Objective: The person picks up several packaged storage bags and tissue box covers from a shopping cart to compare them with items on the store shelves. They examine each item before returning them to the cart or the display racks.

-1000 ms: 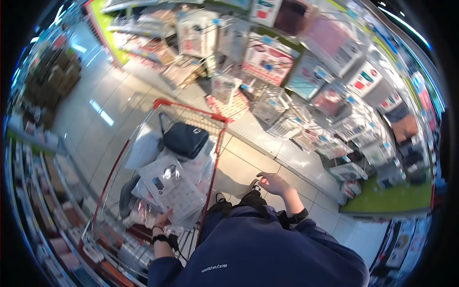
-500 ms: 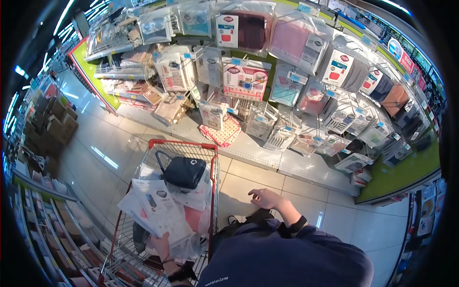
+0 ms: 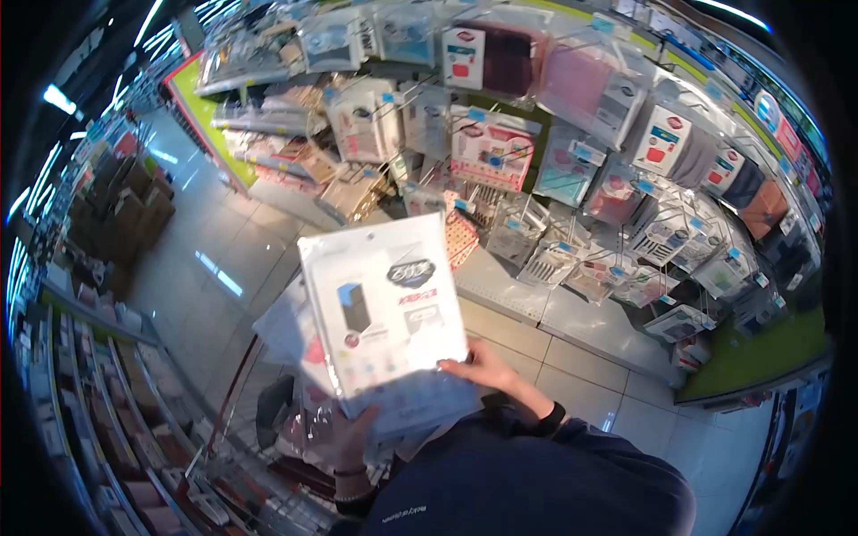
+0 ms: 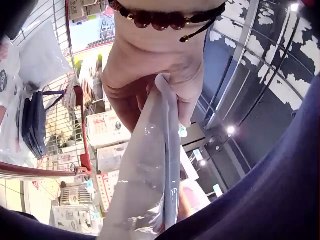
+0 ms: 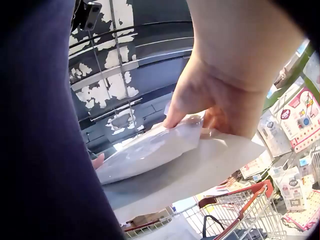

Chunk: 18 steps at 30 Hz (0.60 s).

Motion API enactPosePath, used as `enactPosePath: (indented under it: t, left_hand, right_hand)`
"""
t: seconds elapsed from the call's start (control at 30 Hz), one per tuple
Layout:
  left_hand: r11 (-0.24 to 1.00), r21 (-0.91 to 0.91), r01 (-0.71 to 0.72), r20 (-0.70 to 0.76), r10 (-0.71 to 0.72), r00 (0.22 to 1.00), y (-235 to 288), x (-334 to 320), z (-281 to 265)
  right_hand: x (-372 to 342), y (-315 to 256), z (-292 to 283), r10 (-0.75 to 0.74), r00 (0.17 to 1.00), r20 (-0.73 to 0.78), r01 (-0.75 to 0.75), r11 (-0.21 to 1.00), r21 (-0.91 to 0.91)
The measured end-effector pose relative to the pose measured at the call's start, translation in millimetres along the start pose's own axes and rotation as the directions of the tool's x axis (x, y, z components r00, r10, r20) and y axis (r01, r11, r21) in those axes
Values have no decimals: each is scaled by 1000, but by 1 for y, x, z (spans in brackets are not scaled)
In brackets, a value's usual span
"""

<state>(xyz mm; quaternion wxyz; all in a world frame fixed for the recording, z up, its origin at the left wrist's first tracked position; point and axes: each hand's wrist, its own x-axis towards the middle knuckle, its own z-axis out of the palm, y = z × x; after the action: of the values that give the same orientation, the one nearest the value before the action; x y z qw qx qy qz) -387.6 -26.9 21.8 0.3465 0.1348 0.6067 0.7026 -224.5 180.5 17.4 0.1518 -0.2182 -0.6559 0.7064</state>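
Both hands hold a flat, clear plastic package [image 3: 384, 304] with a white printed card, raised above the cart and facing up in the head view. My left hand [image 3: 355, 438] grips its near left edge; in the left wrist view, the left hand [image 4: 155, 75] has the plastic edge between thumb and fingers. At the right edge, my right hand [image 3: 485, 368] pinches it; the right wrist view shows that hand's thumb [image 5: 175, 112] on top of the plastic. Bluish plastic shows under the card's near end.
The shopping cart [image 5: 265, 189], with a red rim, stands below, holding plastic packages and a dark bag [image 4: 36, 122]. Ahead, a rack carries hanging packages [image 3: 492, 147]. Shelves [image 3: 116, 402] line the left, and cardboard boxes [image 3: 125, 210] stand farther down the aisle.
The package has risen from the cart toward the body and now hides most of the cart. My right hand, earlier holding nothing, has moved onto its right edge.
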Motion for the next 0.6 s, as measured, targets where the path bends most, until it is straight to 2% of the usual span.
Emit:
enactPosePath:
  t: [0.03, 0.07, 0.1, 0.13, 0.17, 0.23, 0.27, 0.3, 0.33, 0.37, 0.43, 0.57, 0.6]
  left_hand:
    - [987, 153, -50, -26, 54, 998, -14, 3, -5]
    - [949, 304, -86, -46, 105, 993, -21, 2, -9]
    - [930, 361, 67, -83, -40, 996, -11, 3, -6]
    - [971, 200, -128, -14, 133, 991, -22, 5, -7]
    - [988, -125, -93, -61, 86, 994, -17, 10, 2]
    - [995, 54, -88, -190, 97, 977, -26, 18, -1]
    - [995, 47, -84, -211, 92, 973, -26, 20, -5]
    - [993, 73, -88, -173, 99, 980, -23, 21, -8]
    - [990, 100, -95, -132, 108, 985, -17, 22, -8]
    - [991, 99, -94, -146, 107, 983, -9, 21, -5]
    - [985, 107, -135, -283, 161, 946, 12, 15, 7]
    - [985, 104, -141, -272, 164, 948, -6, 24, -13]
    - [991, 117, -68, -285, 99, 953, -1, 23, -11]
  right_hand:
    - [-3, 2, 1, -37, 998, -54, 35, 998, -44]
    - [-2, 14, 2, -19, 989, -148, 22, 1000, 19]
    - [-4, 15, 3, 8, 993, -114, -5, 1000, 23]
    - [-5, 14, 2, 36, 977, -208, -17, 995, 95]
    - [-4, 12, 1, 67, 951, -303, -18, 987, 161]
    - [-1, 9, -8, 162, 887, -432, -76, 975, 211]
    - [2, 17, -18, 141, 870, -473, -20, 968, 251]
    - [3, 16, -30, 151, 863, -483, -10, 959, 283]
    - [5, 13, -37, 76, 831, -552, 117, 945, 306]
    - [4, 12, -48, 153, 809, -568, 100, 916, 389]
    - [3, 14, -71, 99, 722, -685, 196, 920, 340]
    - [-9, 16, -112, 33, 616, -787, 289, 920, 264]
    - [-12, 17, -118, 33, 614, -788, 288, 921, 263]
